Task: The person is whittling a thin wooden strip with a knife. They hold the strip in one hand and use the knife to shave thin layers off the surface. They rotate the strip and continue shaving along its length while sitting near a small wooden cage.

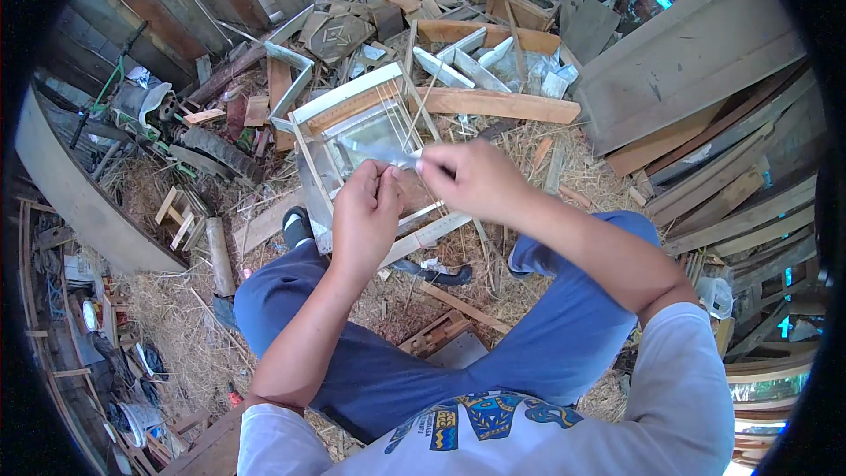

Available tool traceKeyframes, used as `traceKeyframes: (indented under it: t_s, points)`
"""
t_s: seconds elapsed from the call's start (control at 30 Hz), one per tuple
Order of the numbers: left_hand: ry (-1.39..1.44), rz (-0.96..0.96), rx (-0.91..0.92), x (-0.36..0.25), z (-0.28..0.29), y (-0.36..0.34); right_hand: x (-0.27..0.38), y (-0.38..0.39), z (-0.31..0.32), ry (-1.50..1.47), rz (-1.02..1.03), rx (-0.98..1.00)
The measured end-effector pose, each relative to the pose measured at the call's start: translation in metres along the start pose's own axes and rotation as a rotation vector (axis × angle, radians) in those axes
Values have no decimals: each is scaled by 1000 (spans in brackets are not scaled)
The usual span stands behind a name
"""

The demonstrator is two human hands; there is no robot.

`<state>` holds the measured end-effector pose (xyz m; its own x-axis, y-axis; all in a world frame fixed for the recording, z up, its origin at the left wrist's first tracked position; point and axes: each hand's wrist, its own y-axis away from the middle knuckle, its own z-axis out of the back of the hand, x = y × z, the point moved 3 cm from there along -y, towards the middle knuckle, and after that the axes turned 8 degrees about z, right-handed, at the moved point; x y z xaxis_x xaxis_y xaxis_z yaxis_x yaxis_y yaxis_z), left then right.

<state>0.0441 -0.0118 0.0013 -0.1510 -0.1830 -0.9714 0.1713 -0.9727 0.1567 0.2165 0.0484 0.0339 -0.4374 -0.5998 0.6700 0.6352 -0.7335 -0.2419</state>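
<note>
Head view, left hand (pixel 366 211) and right hand (pixel 478 180) nearly meeting above wooden frame (pixel 339 97), both pinching blurred translucent piece (pixel 381 143)

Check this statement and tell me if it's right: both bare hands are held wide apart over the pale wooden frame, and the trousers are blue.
Not wide apart: the head view shows the left hand and right hand close together over the pale wooden frame. The trousers are blue, as stated.

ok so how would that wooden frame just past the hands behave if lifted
The wooden frame would probably feel light for its size, since it looks slimly built. It would likely stay fairly stiff, being wood, and seems unlikely to roll, given its straight-sided, angular outline.
</note>
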Motion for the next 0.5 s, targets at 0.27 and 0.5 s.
traceKeyframes:
  t_s: [0.27, 0.5]
  points:
    - [35, 16, 2, -3, 1, 0, -5, -6, 2, 27, -32, -60]
    - [22, 9, -6, -5, 2, 0, 0, -2, -4, -20, -35, 6]
